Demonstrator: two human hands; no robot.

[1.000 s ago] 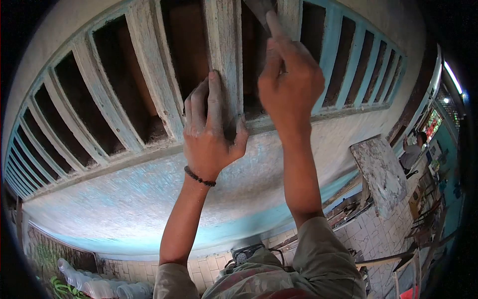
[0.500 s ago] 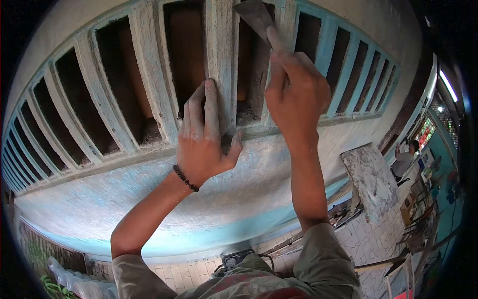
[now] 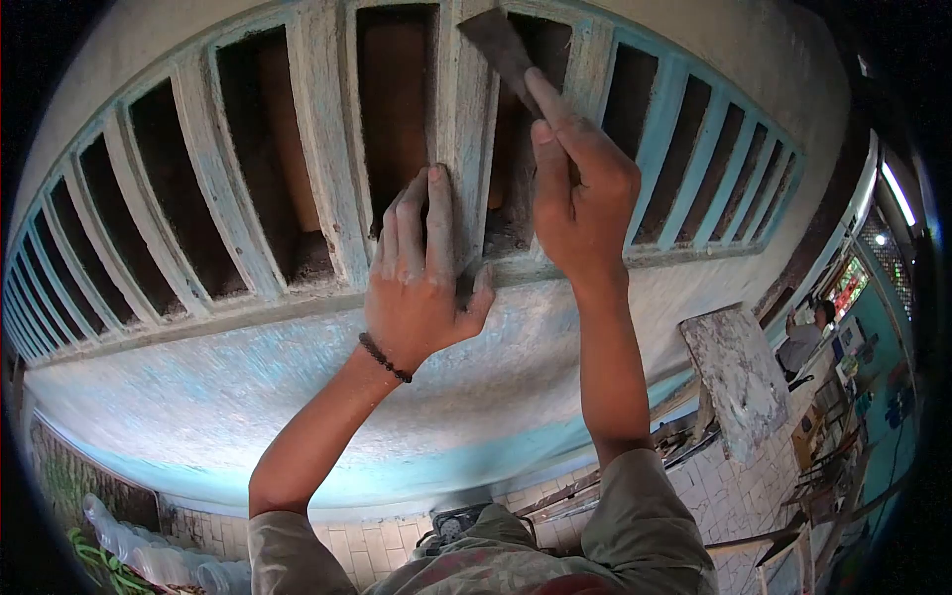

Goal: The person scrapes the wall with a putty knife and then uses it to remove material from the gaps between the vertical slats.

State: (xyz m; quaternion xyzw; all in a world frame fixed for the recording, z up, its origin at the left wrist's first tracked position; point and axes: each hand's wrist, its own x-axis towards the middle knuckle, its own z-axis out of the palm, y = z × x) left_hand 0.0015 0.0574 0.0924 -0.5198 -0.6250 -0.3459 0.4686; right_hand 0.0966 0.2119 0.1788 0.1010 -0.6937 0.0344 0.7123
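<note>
Dusty and pale at the fingers, my left hand (image 3: 421, 273) rests with its fingers apart on the lower part of a wooden slat (image 3: 463, 109), a dark beaded bracelet (image 3: 384, 358) at its wrist. My right hand (image 3: 587, 193) grips a putty knife (image 3: 504, 50), index finger laid along it. The wide grey blade points up and left, its tip over the upper part of the same slat. The slats belong to a window grille with worn white and light blue paint and dark gaps between them.
Below the grille is a scraped wall (image 3: 297, 397) with patchy blue paint. A stained board (image 3: 736, 377) leans at the right. Farther right is another person (image 3: 801, 342) near cluttered furniture. Clear plastic items (image 3: 159, 555) lie at the lower left, above tiled floor (image 3: 367, 545).
The view has shifted slightly, so the grille appears farther right. My right hand and the putty knife have moved left and down relative to the slats. My left hand stays on the same slat.
</note>
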